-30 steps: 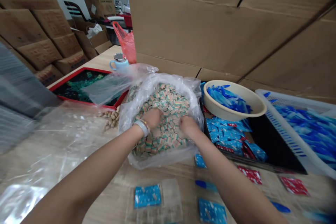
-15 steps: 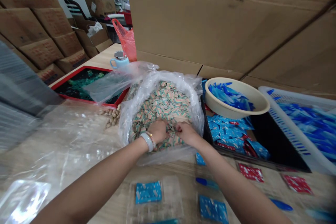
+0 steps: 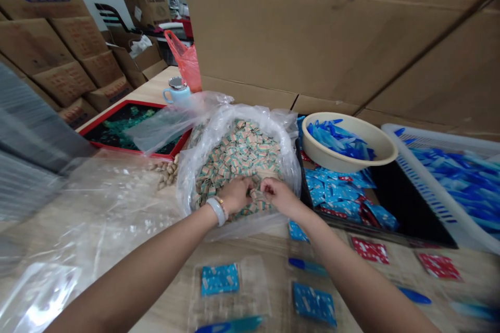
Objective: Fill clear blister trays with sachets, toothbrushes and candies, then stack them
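A clear plastic bag (image 3: 287,148) stands wide open on the table, full of small tan-and-green packets (image 3: 242,153). Inside its near half, my left hand (image 3: 235,195) reaches down among the packets with curled fingers; a pale bangle (image 3: 217,211) circles that wrist. My right hand (image 3: 279,195) is close beside it, thumb and fingers pinched together just over the packets. What the fingertips of either hand hold is hidden or too small to make out.
Right of the bag, a black tray (image 3: 414,208) holds blue and red sachets (image 3: 336,190) beneath a cream basin (image 3: 385,148) of blue pieces. Beyond is a white basket (image 3: 433,192). Clear trays with a blue sachet (image 3: 220,279) lie in front. A red-rimmed tray (image 3: 105,114) and blue mug (image 3: 177,91) stand left.
My right hand's fingers have lifted slightly from the packets, and the gap between the hands is a little wider. The whole view has shifted slightly.
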